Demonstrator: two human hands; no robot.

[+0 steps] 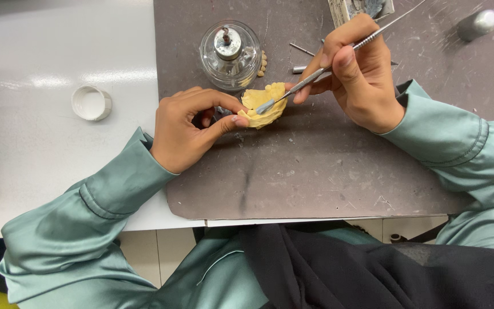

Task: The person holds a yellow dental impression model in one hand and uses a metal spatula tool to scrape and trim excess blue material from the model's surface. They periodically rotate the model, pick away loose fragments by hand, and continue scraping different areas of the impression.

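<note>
Left hand [192,129] is pinching a yellow mould [265,106] on the grey mat [315,171], near its far edge; right hand [355,74] is gripping a metal tool [338,60], tip touching the mould.

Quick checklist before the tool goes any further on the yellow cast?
1. Left hand pinches the cast at its edge: ok.
2. Right hand grips the tool like a pen: ok.
3. Tool tip rests on the cast: ok.
4. Burner stands upright, close behind the cast: ok.
5. Burner lit: cannot tell.
6. Cast over the mat: ok.
</note>
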